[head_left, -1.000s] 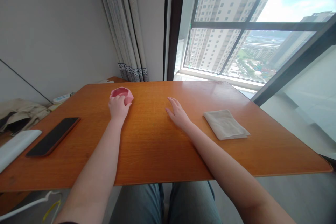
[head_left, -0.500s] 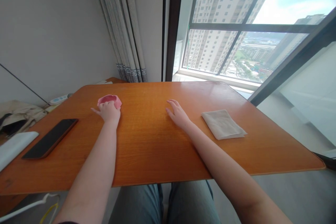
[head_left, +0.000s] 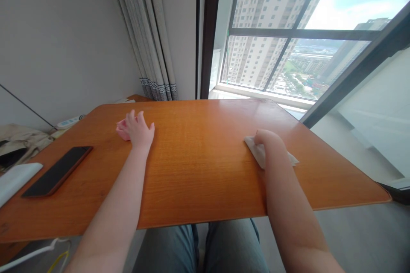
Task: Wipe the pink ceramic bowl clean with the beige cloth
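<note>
My left hand (head_left: 139,130) is open with its fingers spread, over the right side of a small pink angular container (head_left: 122,129). It hides part of that container, and I cannot tell whether it touches it. Over to the right, my right hand (head_left: 270,140) is bent down on a folded whitish cloth (head_left: 259,153). Its fingers are curled at the cloth's left edge and pinch it, while the hand and wrist cover the middle. The cloth lies on the wooden table.
A dark phone-like slab (head_left: 57,170) lies at the left of the wooden table (head_left: 198,170), beside a white object (head_left: 17,181). Beige fabric (head_left: 24,143) and a white remote-like item (head_left: 68,122) are past the left edge. A window (head_left: 272,59) stands beyond.
My left hand has lifted off the pink container and spread its fingers, shifting slightly right. My right hand has moved right from the bare tabletop onto the cloth and closed on it.
</note>
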The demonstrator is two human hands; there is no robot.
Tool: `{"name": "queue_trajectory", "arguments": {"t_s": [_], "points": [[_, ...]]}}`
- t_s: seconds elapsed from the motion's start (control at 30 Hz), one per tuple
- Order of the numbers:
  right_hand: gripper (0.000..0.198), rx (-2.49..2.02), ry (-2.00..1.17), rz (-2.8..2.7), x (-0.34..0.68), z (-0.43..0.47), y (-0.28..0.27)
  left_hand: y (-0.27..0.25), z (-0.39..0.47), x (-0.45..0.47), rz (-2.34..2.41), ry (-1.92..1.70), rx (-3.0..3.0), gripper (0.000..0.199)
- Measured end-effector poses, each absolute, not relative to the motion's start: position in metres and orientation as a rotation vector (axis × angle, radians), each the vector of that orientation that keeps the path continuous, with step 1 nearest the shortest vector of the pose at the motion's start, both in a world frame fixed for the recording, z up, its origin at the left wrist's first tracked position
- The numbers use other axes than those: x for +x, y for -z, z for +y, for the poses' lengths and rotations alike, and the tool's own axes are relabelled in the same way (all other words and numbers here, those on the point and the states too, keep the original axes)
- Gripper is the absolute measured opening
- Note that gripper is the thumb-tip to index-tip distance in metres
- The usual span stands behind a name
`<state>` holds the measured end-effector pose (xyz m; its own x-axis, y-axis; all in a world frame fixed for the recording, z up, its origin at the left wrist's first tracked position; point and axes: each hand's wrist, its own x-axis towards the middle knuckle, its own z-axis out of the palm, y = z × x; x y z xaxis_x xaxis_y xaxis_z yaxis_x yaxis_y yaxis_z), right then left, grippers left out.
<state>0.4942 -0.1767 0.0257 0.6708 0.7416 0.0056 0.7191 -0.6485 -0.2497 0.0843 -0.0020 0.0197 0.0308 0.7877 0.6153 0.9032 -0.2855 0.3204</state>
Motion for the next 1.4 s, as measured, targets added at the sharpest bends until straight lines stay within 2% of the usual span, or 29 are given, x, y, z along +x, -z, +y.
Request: {"name": "queue_trajectory", "arguments": {"t_s": [0.07,0.13,0.2,0.27,0.37,0.5,0.63,0.8,0.93,1.17,1.27,1.4], "points": [[0.014,-2.763,-0.571,-1.216,0.472,-0.168,-0.028,-0.030,-0.021,0.109,-1.468,1.130,-2.438,0.038],[0.025,-2.461,-0.795,-1.287,0.438,-0.153,-0.028,-0.036,-0.046,0.138,-1.089,0.992,-2.839,0.031],[0.036,-2.070,-0.800,-1.384,0.404,-0.137,-0.023,-0.034,-0.073,0.165,-0.697,0.716,-3.206,0.034],[0.038,-1.809,-0.581,-1.453,0.382,-0.125,-0.014,-0.026,-0.096,0.183,-0.487,0.454,-3.373,0.041],[0.035,-1.721,-0.280,-1.599,0.376,-0.116,0.002,-0.013,-0.115,0.190,-0.735,0.081,-3.375,0.052],[0.032,-1.872,-0.178,-1.615,0.388,-0.114,0.019,-0.011,-0.117,0.159,-1.092,-0.100,-3.296,0.052],[0.036,-2.077,-0.090,-1.646,0.387,-0.111,0.029,-0.013,-0.109,0.096,-1.297,-0.033,-3.189,0.050],[0.039,-2.131,-0.073,-1.702,0.380,-0.108,0.031,0.001,-0.084,0.012,-1.687,0.274,-2.879,0.045],[0.046,-2.149,-0.050,-1.675,0.379,-0.108,0.032,0.011,-0.077,-0.015,-1.758,0.410,-2.713,0.042],[0.037,-2.149,-0.039,-1.688,0.377,-0.108,0.031,-0.012,-0.090,0.016,-2.035,0.169,-2.477,0.048],[0.035,-2.152,-0.021,-1.660,0.373,-0.108,0.030,-0.031,-0.094,0.056,-1.850,0.108,-2.443,0.041],[0.036,-1.975,-0.098,-1.753,0.368,-0.108,0.030,-0.045,-0.093,0.134,-1.532,0.093,-2.888,0.027]]}}
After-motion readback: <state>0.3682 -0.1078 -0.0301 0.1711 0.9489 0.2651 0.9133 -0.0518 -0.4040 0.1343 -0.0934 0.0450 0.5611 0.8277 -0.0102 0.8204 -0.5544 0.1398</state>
